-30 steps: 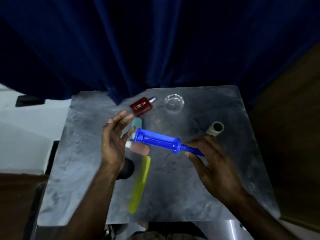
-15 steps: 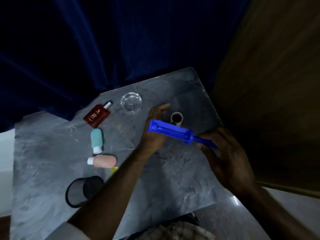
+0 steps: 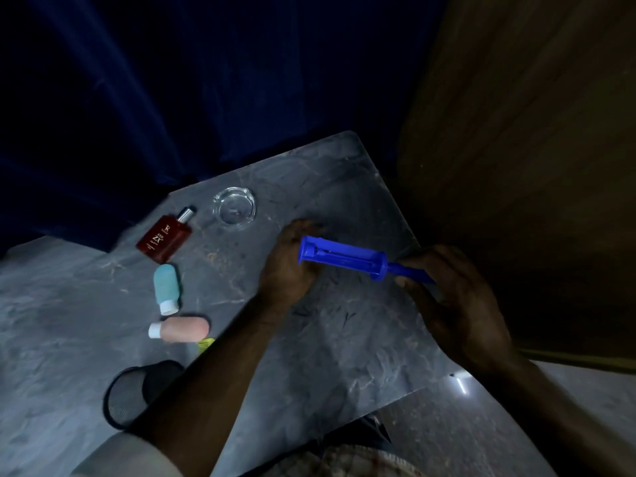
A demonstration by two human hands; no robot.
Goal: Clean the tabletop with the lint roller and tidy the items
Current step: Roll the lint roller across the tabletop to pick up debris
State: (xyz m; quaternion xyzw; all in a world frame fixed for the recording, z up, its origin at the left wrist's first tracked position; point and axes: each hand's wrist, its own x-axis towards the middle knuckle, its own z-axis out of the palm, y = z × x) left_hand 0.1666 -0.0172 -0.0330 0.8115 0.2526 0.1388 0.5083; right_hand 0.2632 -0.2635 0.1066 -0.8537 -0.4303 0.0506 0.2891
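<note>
R hand point(image 3: 461, 304) grips the handle of the blue lint roller point(image 3: 344, 257), fingers curled round it. The roller lies across the right part of the gray table point(image 3: 344, 356). L hand point(image 3: 285, 266) is at the roller's head end w/ fingers tucked behind it; can't tell if they hold anything. Further left: glass ashtray point(image 3: 234, 208), red bottle point(image 3: 165, 237), teal bottle point(image 3: 166, 287), pink bottle point(image 3: 182, 328). Black mesh cup point(image 3: 134, 394) lies on its side by the L forearm.

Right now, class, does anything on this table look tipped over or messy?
The black mesh cup lies tipped on its side at the tabletop's near left, and dark specks litter the surface below the lint roller.
</note>
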